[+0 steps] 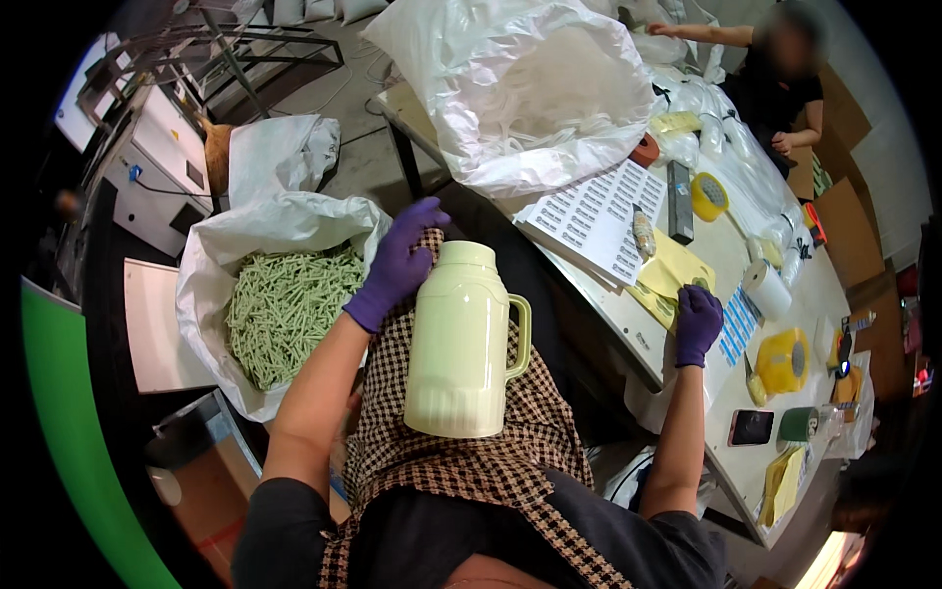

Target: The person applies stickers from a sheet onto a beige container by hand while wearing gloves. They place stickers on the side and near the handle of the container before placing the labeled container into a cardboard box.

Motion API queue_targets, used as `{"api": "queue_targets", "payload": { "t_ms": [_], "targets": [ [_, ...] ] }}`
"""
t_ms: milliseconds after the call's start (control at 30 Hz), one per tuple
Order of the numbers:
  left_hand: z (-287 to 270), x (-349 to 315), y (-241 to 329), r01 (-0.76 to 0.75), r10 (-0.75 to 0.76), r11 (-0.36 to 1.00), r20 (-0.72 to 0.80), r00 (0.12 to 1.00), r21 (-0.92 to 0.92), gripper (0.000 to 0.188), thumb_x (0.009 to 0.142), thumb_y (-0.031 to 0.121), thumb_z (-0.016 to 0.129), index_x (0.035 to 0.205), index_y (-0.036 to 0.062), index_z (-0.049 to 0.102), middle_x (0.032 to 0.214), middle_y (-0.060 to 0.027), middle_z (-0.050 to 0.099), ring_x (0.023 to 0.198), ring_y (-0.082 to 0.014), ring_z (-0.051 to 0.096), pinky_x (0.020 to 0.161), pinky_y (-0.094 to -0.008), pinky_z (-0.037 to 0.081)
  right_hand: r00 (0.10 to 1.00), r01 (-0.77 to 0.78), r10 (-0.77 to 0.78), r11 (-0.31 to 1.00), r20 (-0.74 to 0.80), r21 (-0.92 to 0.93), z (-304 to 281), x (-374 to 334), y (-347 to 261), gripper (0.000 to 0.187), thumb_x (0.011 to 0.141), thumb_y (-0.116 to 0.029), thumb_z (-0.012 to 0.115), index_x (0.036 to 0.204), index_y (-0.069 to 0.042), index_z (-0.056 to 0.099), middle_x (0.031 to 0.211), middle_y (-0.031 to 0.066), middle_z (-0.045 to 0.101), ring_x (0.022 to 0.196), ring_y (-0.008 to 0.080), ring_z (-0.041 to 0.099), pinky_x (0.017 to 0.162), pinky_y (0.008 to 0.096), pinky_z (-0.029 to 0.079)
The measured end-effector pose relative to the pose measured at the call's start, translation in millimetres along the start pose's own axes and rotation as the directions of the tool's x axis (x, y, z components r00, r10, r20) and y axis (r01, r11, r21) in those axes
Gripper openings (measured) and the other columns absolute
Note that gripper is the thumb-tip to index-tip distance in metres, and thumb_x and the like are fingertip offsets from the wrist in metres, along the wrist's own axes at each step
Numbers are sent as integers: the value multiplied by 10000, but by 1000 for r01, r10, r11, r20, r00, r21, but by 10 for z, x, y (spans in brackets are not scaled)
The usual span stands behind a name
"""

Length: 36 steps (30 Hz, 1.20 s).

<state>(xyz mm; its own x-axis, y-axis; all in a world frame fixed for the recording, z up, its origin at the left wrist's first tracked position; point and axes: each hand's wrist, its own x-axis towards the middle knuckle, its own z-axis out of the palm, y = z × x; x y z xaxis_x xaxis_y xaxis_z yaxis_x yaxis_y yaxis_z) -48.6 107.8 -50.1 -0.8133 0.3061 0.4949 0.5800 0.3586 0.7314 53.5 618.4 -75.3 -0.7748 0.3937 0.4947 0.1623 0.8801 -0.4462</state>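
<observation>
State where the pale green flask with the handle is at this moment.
In the head view, the pale green flask stands upright on the person's checked lap, centre frame. The left hand rests against its upper left side, between it and the white sack of green sticks.

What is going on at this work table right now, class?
A seated person in purple gloves has a pale green jug lying on their lap. The left hand rests at its top, beside an open white bag of pale green sticks. The right hand lies on yellow sheets at the edge of the table. Another person works at the far end.
</observation>
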Motion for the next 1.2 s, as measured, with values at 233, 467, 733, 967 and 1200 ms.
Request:
{"api": "queue_targets", "payload": {
  "t_ms": [233, 467, 733, 967, 1200],
  "targets": [
    [-624, 69, 1099, 113, -100, 935, 57, 993, -335, 471, 971, 197, 642, 1386, -13, 571, 1380, -148, 612, 1311, -249, 557, 1128, -370, 401, 713, 527, -600, 800, -363, -287, -975, -187, -1367, 116, 811, -64, 765, 894, -144, 753, 977, 12, 743, 1142, 310, 640, 1151, 554, 356],
    [-765, 67, 2135, 561, -235, 764, 674, 701, -317, 807, 920, 287, 729, 1586, 41, 344, 1331, -165, 636, 1167, -175, 590, 1024, -340, 454, 237, 968, -923, 250, -303, -7, -854, -892, -2582, 243, 781, -258, 778, 1014, -326, 763, 1083, -169, 698, 1017, 126, 568, 895, 374, 345],
    [-960, -387, 1834, 740, -391, 571, 675, 626, -355, 760, 902, 112, 700, 1578, 28, 364, 1456, -109, 560, 1154, -100, 550, 1013, -268, 452, 571, 652, -818, 397, -73, 646, -796, -808, -2854, 395, 806, -506, 783, 1097, -240, 754, 1185, 23, 672, 1166, 306, 574, 1078, 539, 380],
    [-949, -628, 1773, 533, -187, 749, 646, 740, -393, 780, 995, 77, 556, 1651, 90, 134, 1654, -76, 309, 1326, -185, 490, 1149, -354, 381, 560, 649, -829, 444, 8, 618, -472, -770, -3069, 391, 690, -306, 882, 1046, -204, 759, 1201, 2, 669, 1211, 319, 565, 1084, 565, 396],
    [-938, -821, 1949, 590, -322, 715, 574, 753, -374, 652, 1041, 111, 525, 1623, 39, 241, 1524, -67, 491, 1236, -135, 537, 1054, -300, 436, 596, 729, -781, 430, -185, 532, -443, -1011, -3082, 361, 677, -284, 900, 1007, -246, 756, 1128, -25, 670, 1179, 288, 587, 1070, 553, 413]
  ]
}}
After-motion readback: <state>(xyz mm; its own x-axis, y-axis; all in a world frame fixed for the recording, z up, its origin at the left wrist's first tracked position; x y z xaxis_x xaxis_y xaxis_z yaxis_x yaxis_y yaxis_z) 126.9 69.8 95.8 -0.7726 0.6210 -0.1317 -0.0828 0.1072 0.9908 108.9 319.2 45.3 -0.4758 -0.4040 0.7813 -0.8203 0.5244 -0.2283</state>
